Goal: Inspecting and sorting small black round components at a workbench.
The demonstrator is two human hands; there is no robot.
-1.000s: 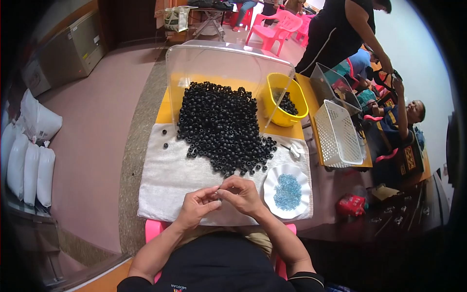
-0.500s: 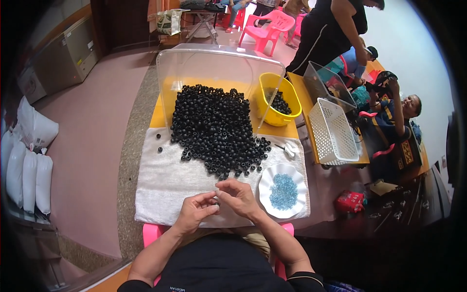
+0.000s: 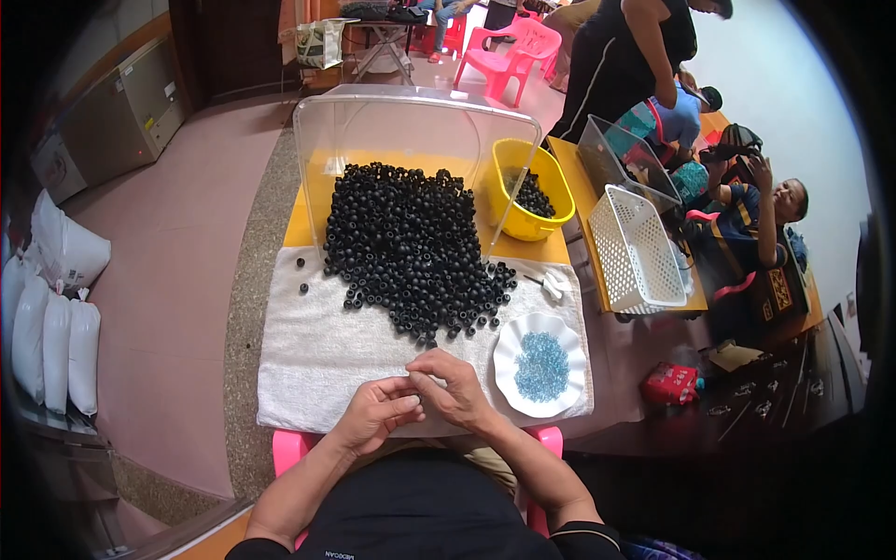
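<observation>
My left hand (image 3: 375, 416) and my right hand (image 3: 455, 386) meet over the near part of a white towel (image 3: 308, 359). The fingers of both are pinched together at the tips; whatever they hold is too small or hidden to name. Just beyond them, a large heap of black beads (image 3: 401, 243) with holes spills out of a clear plastic bin (image 3: 420, 98) lying on its side. To the right of my right hand, a white scalloped dish (image 3: 504, 359) holds small light-blue beads (image 3: 541, 367). White-handled snips (image 3: 554, 284) lie on the towel above the dish.
A yellow tub (image 3: 532, 227) with more black beads stands right of the bin. Farther right, a side table (image 3: 583, 201) carries a white perforated basket (image 3: 637, 250) and a clear box (image 3: 627, 154). Other people sit and stand beyond. White sacks (image 3: 82, 355) stand at left.
My right hand's fingers have shifted slightly down against the left fingertips. A small dark spot by my left fingers no longer shows. At the far right, a seated person's hands have moved.
</observation>
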